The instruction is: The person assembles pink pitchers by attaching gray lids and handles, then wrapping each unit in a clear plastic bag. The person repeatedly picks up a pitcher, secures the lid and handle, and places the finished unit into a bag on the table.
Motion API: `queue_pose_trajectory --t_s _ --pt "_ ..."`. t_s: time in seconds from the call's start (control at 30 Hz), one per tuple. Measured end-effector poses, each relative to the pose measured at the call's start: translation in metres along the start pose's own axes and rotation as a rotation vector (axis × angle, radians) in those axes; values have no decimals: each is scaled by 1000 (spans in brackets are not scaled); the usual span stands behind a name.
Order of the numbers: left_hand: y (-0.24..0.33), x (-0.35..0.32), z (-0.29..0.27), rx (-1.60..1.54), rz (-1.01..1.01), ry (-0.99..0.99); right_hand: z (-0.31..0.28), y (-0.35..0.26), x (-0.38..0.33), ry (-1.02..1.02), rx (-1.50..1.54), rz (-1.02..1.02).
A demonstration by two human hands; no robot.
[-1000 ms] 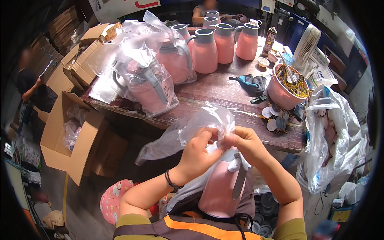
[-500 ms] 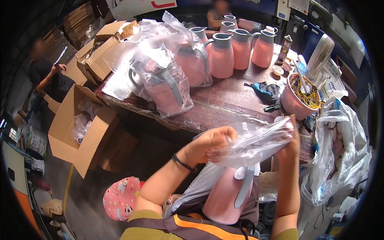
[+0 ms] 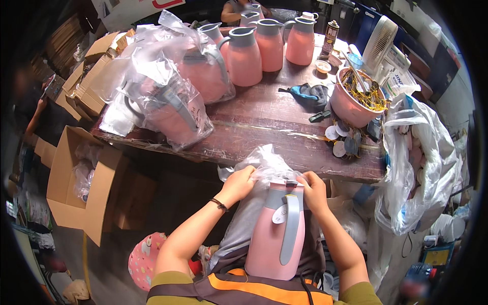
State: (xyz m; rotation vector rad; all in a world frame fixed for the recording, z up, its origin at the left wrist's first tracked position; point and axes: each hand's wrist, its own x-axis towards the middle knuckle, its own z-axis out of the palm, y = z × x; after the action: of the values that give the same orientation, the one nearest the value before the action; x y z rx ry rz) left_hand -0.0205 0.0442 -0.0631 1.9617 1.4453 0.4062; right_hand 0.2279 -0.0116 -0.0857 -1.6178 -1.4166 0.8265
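A pink thermos jug (image 3: 256, 239) with a grey collar and a long grey handle (image 3: 291, 231) stands on my lap, slightly tilted. A round white tag (image 3: 279, 214) hangs beside the handle. Just beyond its lid, a clear plastic bag (image 3: 269, 161) is bunched up between my hands. My left hand (image 3: 238, 184) grips the bag's left side with closed fingers. On the other side my right hand (image 3: 313, 190) pinches the bag near the jug's lid. The bag's opening cannot be made out.
Bagged pink jugs (image 3: 175, 109) and several unbagged pink jugs (image 3: 244, 63) stand on the dark red table (image 3: 244, 129). A pink bucket of wires (image 3: 351, 109) sits at right, above a large plastic sack (image 3: 412, 168). An open carton (image 3: 76, 193) stands at left. Another person (image 3: 231, 12) is across the table.
Both hands have come down and nearer the jug's top, and the stretched bag is now bunched behind the lid. The jug's collar and lid have come into sight. The view has shifted.
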Motion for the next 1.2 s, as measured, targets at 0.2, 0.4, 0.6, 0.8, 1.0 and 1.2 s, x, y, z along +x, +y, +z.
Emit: queue_pose_trajectory --t_s 0.2,0.4,0.6,0.8,1.0,1.2 --pt "62 -59 -7 -479 173 360 0 -16 -78 220 727 263" --pt "33 -105 9 -501 343 258 -26 -61 -149 -57 202 -513" --pt "53 -106 -10 -377 445 181 -27 -96 -117 -120 131 -447" --pt "24 -134 12 -178 317 37 -32 -55 -162 -330 -91 -549" --pt "22 -74 21 24 166 349 -21 -55 -137 -280 -96 -530" --pt "-7 -45 73 308 232 486 -22 29 -108 -67 -154 -337"
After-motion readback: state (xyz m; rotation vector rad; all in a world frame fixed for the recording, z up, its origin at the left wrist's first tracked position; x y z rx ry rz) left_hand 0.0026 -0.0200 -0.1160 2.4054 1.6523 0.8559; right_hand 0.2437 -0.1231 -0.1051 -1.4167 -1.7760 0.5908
